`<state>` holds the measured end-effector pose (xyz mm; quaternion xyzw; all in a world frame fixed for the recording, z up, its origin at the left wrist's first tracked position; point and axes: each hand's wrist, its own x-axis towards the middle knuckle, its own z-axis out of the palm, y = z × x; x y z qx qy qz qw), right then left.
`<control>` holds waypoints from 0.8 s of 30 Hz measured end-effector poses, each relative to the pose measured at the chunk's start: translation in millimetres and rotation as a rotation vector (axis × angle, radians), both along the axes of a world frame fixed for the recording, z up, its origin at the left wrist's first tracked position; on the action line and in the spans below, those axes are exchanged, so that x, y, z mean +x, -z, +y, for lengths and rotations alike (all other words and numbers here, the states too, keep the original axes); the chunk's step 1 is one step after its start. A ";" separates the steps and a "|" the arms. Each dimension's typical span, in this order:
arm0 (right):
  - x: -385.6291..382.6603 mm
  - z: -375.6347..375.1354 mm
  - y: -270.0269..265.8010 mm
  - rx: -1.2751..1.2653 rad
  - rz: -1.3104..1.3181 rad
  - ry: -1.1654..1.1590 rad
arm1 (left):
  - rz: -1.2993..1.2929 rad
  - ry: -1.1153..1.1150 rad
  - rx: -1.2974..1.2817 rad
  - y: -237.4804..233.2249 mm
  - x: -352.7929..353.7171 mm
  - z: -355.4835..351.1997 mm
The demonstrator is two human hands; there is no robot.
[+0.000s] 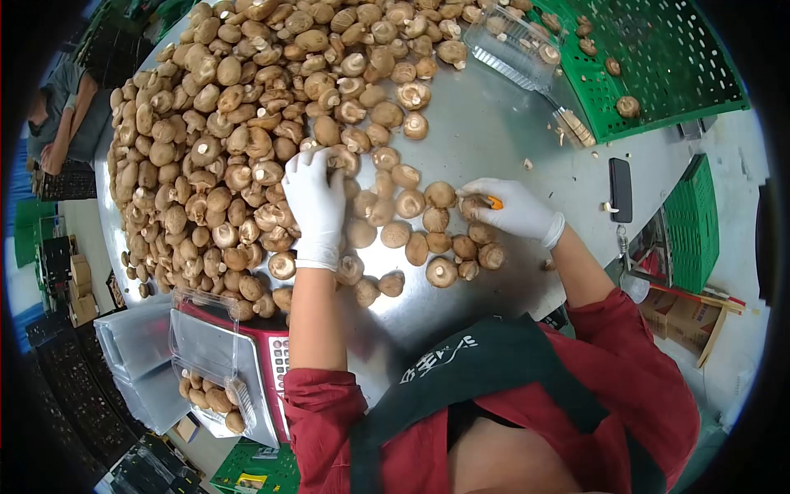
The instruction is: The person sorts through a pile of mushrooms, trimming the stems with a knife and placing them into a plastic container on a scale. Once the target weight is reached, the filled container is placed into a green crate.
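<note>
A large heap of brown shiitake mushrooms (218,160) covers the left side of the metal table. My left hand (315,202), in a white glove, reaches to the heap's right edge with its fingers curled over a mushroom (344,161). Right of it, my gloved right hand (517,214) has a small orange object (494,202) between its fingers, most of it hidden. A brown mushroom (472,207) sits at that hand's fingertips. Between and below my hands lies a loose group of mushrooms (436,219), some caps up, some stems up.
A red scale (274,337) bears an open clear box with mushrooms (216,398). Stacked clear boxes (136,354) stand beside it. At the upper right are a green crate (658,66), another clear box (512,49), a brush (574,127) and a phone (620,190). A co-worker's arm (66,132) shows far left.
</note>
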<state>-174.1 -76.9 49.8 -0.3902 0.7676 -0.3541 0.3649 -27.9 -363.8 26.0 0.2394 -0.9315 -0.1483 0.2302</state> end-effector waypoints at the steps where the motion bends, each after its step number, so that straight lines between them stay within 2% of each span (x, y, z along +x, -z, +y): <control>1: -1.1 -0.6 1.4 0.000 0.017 0.026 | 0.041 0.006 0.024 0.1 2.9 -2.4; 5: 1.0 -11.5 -9.2 -0.092 0.080 0.143 | 0.229 0.083 0.241 -17.1 19.5 4.1; 6: 2.9 -16.7 -18.0 -0.088 0.013 0.148 | 0.291 0.090 0.305 -23.0 25.6 11.7; 9: 18.7 -38.2 -41.0 -0.140 -0.163 0.144 | 0.433 0.003 1.144 -42.2 50.4 39.3; 11: 35.7 -56.8 -48.5 -0.278 -0.247 0.106 | 0.538 0.059 1.457 -50.2 61.7 59.6; 13: 49.3 -74.1 -54.2 -0.387 -0.163 0.032 | 0.613 0.197 1.668 -39.3 72.6 71.3; 14: 54.5 -79.4 -56.5 -0.443 -0.120 -0.005 | 0.656 0.149 1.809 -47.0 79.1 84.2; 17: 65.0 -85.8 -44.5 -0.386 -0.191 -0.144 | 0.631 0.113 2.034 -27.4 97.6 96.4; 21: 78.1 -80.9 -64.5 -0.190 -0.549 0.024 | 0.570 0.091 1.989 -36.0 111.0 99.8; 24: 86.1 -76.7 -45.1 -0.387 -0.184 -0.048 | 0.605 0.146 2.083 -51.5 122.5 98.6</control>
